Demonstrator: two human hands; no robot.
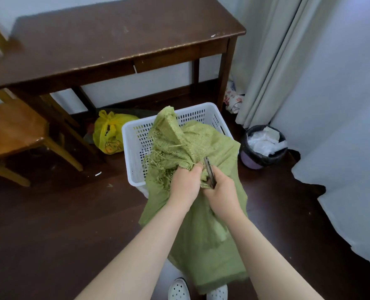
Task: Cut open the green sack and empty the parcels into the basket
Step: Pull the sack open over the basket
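Note:
The green woven sack point(201, 245) hangs from my hands, its frayed, opened top bunched over the white plastic basket point(134, 146). My left hand point(185, 185) grips the gathered sack fabric near the frayed edge. My right hand point(222, 195) holds a dark, narrow cutting tool point(209, 171) with its blade pointing up against the sack. No parcels show; the sack covers most of the basket's inside.
A dark wooden desk point(119, 40) stands behind the basket, a wooden chair point(13, 131) at left. A yellow plastic bag point(109, 135) lies under the desk. A small bin point(264, 146) with a black liner sits right of the basket by the curtain point(272, 61). My white shoes point(179, 290) show below.

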